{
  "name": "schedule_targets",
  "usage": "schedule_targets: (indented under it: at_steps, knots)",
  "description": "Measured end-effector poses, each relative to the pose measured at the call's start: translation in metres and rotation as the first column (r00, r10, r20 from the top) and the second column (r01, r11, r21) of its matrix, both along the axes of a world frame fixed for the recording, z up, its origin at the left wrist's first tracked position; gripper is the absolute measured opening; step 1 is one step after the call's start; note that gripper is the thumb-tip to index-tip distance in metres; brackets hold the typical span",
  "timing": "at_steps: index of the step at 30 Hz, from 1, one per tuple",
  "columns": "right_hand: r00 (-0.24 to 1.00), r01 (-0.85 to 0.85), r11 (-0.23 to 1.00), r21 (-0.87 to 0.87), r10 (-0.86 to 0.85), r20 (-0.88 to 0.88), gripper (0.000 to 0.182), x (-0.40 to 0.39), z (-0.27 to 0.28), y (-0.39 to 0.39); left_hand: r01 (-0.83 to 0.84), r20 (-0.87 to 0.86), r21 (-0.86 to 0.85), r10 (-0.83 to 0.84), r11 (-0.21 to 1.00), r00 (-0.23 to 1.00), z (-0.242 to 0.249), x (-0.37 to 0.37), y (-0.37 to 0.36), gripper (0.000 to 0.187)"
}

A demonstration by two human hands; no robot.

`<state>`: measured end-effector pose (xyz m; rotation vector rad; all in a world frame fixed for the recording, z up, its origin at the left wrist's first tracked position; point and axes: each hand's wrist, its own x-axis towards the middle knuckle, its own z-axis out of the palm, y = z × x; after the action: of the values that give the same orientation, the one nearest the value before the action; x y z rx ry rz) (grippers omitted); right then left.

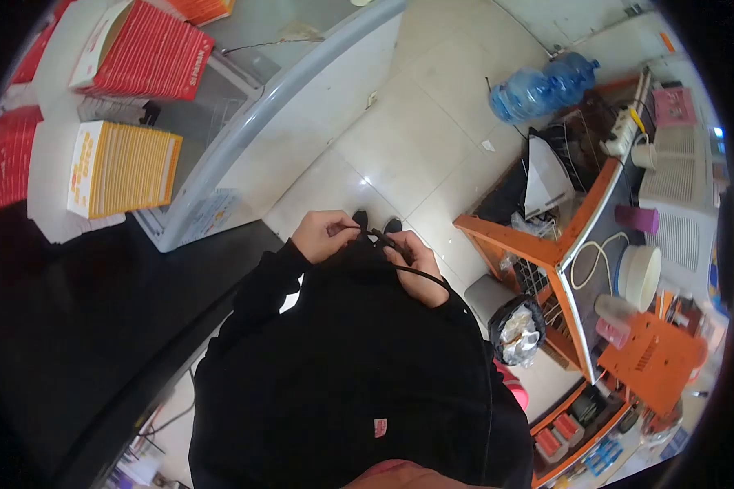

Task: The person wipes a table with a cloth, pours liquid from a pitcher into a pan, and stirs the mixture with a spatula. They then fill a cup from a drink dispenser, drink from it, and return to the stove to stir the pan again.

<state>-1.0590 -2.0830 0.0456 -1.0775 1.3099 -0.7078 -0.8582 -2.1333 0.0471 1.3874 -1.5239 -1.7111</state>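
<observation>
In front of my dark top, both hands meet over a black cable (429,275). My left hand (324,236) pinches its thin dark end between thumb and fingertips. Curled around a thicker stretch of it is my right hand (418,267). The cable trails out past my right wrist. A small pale bit shows between the hands, too small to name. My shoes show on the floor just beyond them.
To the left stands a counter (220,277) with boxes of red packets (151,53) and yellow packets (143,171). Blue water bottles (538,88) lie on the tiled floor. An orange-edged desk (563,261) and a lined bin (518,332) stand at right.
</observation>
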Motion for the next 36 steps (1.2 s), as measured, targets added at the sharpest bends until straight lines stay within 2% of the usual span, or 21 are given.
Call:
schedule_targets:
  at_steps: [4,6,8,11,15,17,19,20,23,24,27,28,30,33,36]
  knots:
    - [0.994,-0.111,0.993,0.032,0.111,-0.016,0.029,0.017,0.008,-0.021,-0.027,0.109,-0.201,0.05,0.979,0.993,0.005,-0.004,-0.005,0.008]
    - [0.971,-0.195,0.98,-0.027,0.189,-0.15,0.03,0.016,0.007,-0.026,-0.071,0.136,-0.281,0.114,0.957,0.984,-0.002,-0.005,-0.004,0.008]
    - [0.92,-0.317,0.947,-0.058,0.292,-0.262,0.033,0.014,0.012,-0.028,-0.103,0.132,-0.303,0.149,0.947,0.98,-0.004,-0.006,0.001,0.008]
    - [0.827,-0.422,0.889,-0.176,0.298,-0.477,0.036,0.013,0.027,-0.022,-0.231,0.096,-0.282,0.267,0.931,0.959,-0.011,-0.002,0.002,0.009]
    - [0.725,-0.594,0.77,-0.233,0.386,-0.571,0.046,0.009,0.029,-0.015,-0.359,0.047,-0.18,0.373,0.916,0.927,-0.015,-0.002,0.003,0.009]
    - [0.714,-0.628,0.74,-0.243,0.422,-0.56,0.049,0.003,0.03,-0.015,-0.384,0.021,-0.228,0.399,0.895,0.917,-0.019,-0.005,0.003,0.009]
    - [0.863,-0.489,0.868,-0.086,0.467,-0.192,0.044,-0.006,0.018,-0.02,-0.378,0.011,-0.313,0.401,0.871,0.916,-0.02,-0.006,0.0,0.009]
    - [0.902,-0.432,0.902,0.022,0.432,0.004,0.042,-0.01,0.014,-0.023,-0.353,0.044,-0.295,0.382,0.888,0.923,-0.019,-0.006,0.001,0.009]
    - [0.864,-0.397,0.878,0.268,0.259,0.431,0.044,-0.011,0.015,-0.05,-0.294,0.123,-0.259,0.333,0.92,0.935,-0.009,-0.006,0.002,0.009]
    - [0.851,-0.478,0.858,0.188,0.399,0.342,0.038,-0.013,0.0,-0.057,-0.283,0.135,-0.262,0.325,0.923,0.936,-0.008,-0.009,0.002,0.009]
    - [0.795,-0.513,0.78,0.36,0.274,0.541,0.027,-0.012,-0.013,-0.063,-0.237,0.152,-0.29,0.289,0.927,0.945,-0.005,-0.019,0.001,0.01]
    - [0.788,-0.541,0.764,0.352,0.314,0.53,0.024,-0.014,-0.014,-0.063,-0.217,0.156,-0.3,0.272,0.929,0.95,-0.004,-0.022,0.002,0.01]
    - [0.768,-0.596,0.729,0.338,0.393,0.506,0.018,-0.02,-0.015,-0.063,-0.194,0.134,-0.214,0.225,0.957,0.965,0.0,-0.026,0.005,0.011]
    - [0.783,-0.482,0.799,0.358,0.21,0.586,0.014,-0.014,-0.008,-0.05,-0.149,0.109,-0.071,0.157,0.986,0.982,0.0,-0.028,0.009,0.012]
    - [0.758,-0.566,0.784,0.256,0.373,0.535,0.01,-0.023,-0.025,-0.048,-0.14,0.035,-0.019,0.141,0.99,0.989,-0.003,-0.029,0.014,0.014]
